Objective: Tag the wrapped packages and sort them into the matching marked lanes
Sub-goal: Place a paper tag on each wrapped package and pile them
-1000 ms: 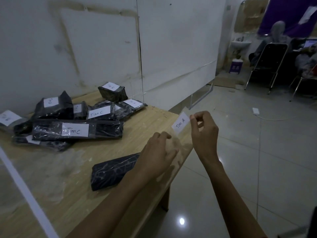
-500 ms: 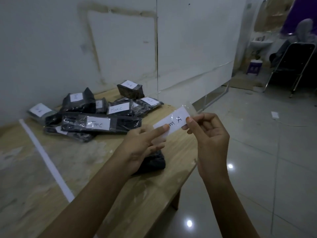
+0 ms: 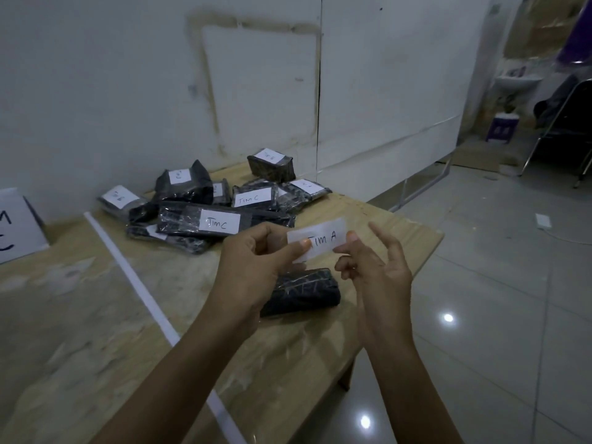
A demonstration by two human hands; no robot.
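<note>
**Level first, then press**

On the bench [image 3: 96, 315], the untagged package [image 3: 304, 290] lies near us. Our left hand [image 3: 256, 270] and right hand [image 3: 374, 270] each pinch an end of the Tim A tag [image 3: 320, 240] above it; we should lower it level and smooth outward.

"TIM A" tag [image 3: 321, 241]; "TIM C" package labels [image 3: 219, 222]

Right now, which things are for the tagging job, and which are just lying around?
For the job: Tim A label, held by left hand and right hand; untagged black package; tagged pile; white lane tape; lane sign.
Just lying about: folding chair; sink; purple stool.
</note>
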